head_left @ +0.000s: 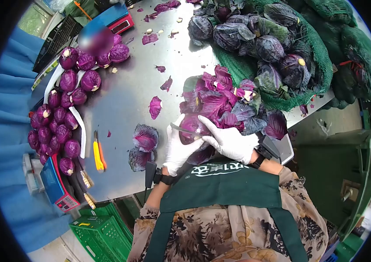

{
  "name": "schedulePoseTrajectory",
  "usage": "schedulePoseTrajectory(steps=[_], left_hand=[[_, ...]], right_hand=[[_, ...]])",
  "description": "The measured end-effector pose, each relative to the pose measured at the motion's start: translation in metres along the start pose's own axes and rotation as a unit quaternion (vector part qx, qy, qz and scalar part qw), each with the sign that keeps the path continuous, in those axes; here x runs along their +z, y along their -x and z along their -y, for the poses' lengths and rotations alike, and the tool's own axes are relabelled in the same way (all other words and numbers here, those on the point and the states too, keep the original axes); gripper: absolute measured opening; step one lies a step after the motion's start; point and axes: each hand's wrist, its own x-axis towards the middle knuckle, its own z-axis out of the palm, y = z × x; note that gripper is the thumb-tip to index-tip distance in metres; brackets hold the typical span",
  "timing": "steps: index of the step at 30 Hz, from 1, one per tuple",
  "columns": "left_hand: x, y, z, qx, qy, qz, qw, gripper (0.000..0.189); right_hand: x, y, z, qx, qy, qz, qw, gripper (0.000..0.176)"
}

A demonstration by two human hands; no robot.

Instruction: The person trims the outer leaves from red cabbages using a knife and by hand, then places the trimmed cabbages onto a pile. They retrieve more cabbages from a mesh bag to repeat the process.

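Note:
A red cabbage [190,136] sits between my two white-gloved hands, close to my apron. My left hand [178,148] is closed at its left side, thumb against the cabbage. From the fingers of that hand a knife's dark blade [184,130] reaches across the top of the cabbage; the handle is hidden. My right hand [233,142] grips the cabbage from the right, its thumb and index finger spread around it. Just beyond lies a heap of loose purple cabbage leaves [216,98]. More outer leaves [145,139] rest left of my left hand.
Untrimmed cabbages [269,48] fill a green net sack [325,72] at the back right. Several trimmed cabbages [68,81] line the table's left side. Nearby lie a yellow cutter [97,153], wooden-handled knives [88,200] and a scale [56,183]. Green crates [102,231] stand below.

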Motion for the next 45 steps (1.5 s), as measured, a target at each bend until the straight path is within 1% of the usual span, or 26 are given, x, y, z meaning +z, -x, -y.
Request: schedulePoseTrajectory(steps=[4,6,7,9,10,11,13,14,16,21,23,24,25,27,29,30,31,34,35,37,38,40,41,43,44,45], left_hand=[[-0.002,-0.001,-0.008,-0.031,-0.001,0.014,0.999,0.091],[-0.001,-0.001,-0.008,-0.032,-0.006,0.013,0.999,0.091],[-0.001,0.001,-0.008,-0.033,-0.005,0.012,0.999,0.091],[0.001,0.005,-0.005,-0.009,-0.025,0.0,1.0,0.092],[0.003,0.004,-0.002,0.002,-0.053,-0.006,0.999,0.096],[0.003,0.003,-0.001,0.002,-0.053,-0.006,0.999,0.096],[0.003,0.001,0.0,-0.007,-0.071,0.009,0.997,0.095],[0.004,0.002,-0.003,-0.006,-0.07,0.01,0.997,0.095],[0.003,0.004,-0.012,-0.03,-0.078,0.014,0.996,0.09],[0.005,0.005,-0.018,-0.017,-0.061,0.011,0.998,0.093],[0.005,0.006,-0.015,-0.024,-0.051,0.015,0.998,0.093],[0.006,0.007,-0.009,0.008,-0.076,0.006,0.997,0.093],[0.006,0.007,-0.006,0.04,-0.1,-0.003,0.994,0.094],[0.003,0.009,-0.005,0.039,-0.096,-0.001,0.995,0.094],[-0.001,0.014,0.0,0.054,-0.072,0.009,0.996,0.094],[-0.002,0.016,0.001,0.061,-0.089,0.012,0.994,0.094],[-0.002,0.016,-0.001,0.061,-0.089,0.01,0.994,0.094],[-0.002,0.02,-0.008,0.063,-0.114,0.045,0.99,0.096],[0.0,0.02,-0.007,0.064,-0.115,0.05,0.99,0.096],[0.002,0.021,-0.005,0.06,-0.129,0.06,0.988,0.096],[0.002,0.022,-0.003,0.058,-0.123,0.062,0.989,0.097],[0.001,0.023,-0.002,0.056,-0.124,0.065,0.989,0.097],[0.0,0.024,-0.001,0.054,-0.124,0.067,0.989,0.097],[0.0,0.024,-0.005,0.048,-0.136,0.078,0.986,0.099],[0.0,0.024,-0.005,0.044,-0.145,0.084,0.985,0.098],[0.0,0.024,-0.006,0.041,-0.155,0.09,0.983,0.098]], right_hand=[[0.001,0.003,-0.005,0.03,-0.094,0.005,0.995,0.058],[0.003,0.002,-0.007,0.008,-0.212,-0.042,0.976,0.05],[-0.008,-0.002,-0.013,0.102,-0.313,0.008,0.944,0.043],[-0.017,-0.005,-0.02,0.107,-0.329,-0.019,0.938,0.04],[-0.016,-0.006,-0.017,0.06,-0.295,-0.056,0.952,0.045],[-0.018,-0.006,-0.009,0.06,-0.295,-0.055,0.952,0.045],[-0.023,-0.005,0.011,0.074,-0.063,0.004,0.995,0.052],[-0.012,-0.008,0.01,0.042,-0.058,-0.072,0.995,0.053],[-0.01,-0.01,0.01,0.027,-0.05,-0.088,0.995,0.047],[-0.004,-0.008,-0.002,-0.018,-0.016,-0.122,0.992,0.028],[0.002,-0.01,-0.014,0.0,-0.013,-0.158,0.987,0.018],[0.002,-0.012,-0.017,0.039,-0.027,-0.176,0.983,0.013],[0.003,-0.013,-0.025,0.055,-0.031,-0.198,0.978,0.011],[0.009,-0.017,-0.059,0.071,-0.035,-0.248,0.966,0.011],[0.012,-0.018,-0.097,0.131,0.01,-0.29,0.948,0.012],[0.006,-0.018,-0.105,0.167,0.019,-0.267,0.949,0.013],[0.001,-0.014,-0.109,0.197,-0.064,-0.202,0.957,0.031],[-0.034,-0.013,-0.029,0.204,-0.125,-0.025,0.971,0.078],[-0.027,-0.013,-0.018,0.125,-0.14,-0.045,0.981,0.075],[-0.017,-0.022,-0.006,0.051,-0.106,-0.035,0.992,0.065],[-0.017,-0.024,-0.006,0.052,-0.108,-0.037,0.992,0.065],[-0.018,-0.032,-0.01,0.05,-0.073,0.016,0.996,0.044],[-0.014,-0.033,-0.01,0.049,-0.074,0.017,0.996,0.044],[-0.005,-0.035,-0.015,-0.008,0.04,-0.07,0.997,0.021],[-0.004,-0.036,-0.017,-0.035,0.039,-0.116,0.992,0.01],[-0.003,-0.037,-0.023,-0.033,0.039,-0.117,0.992,0.01]])
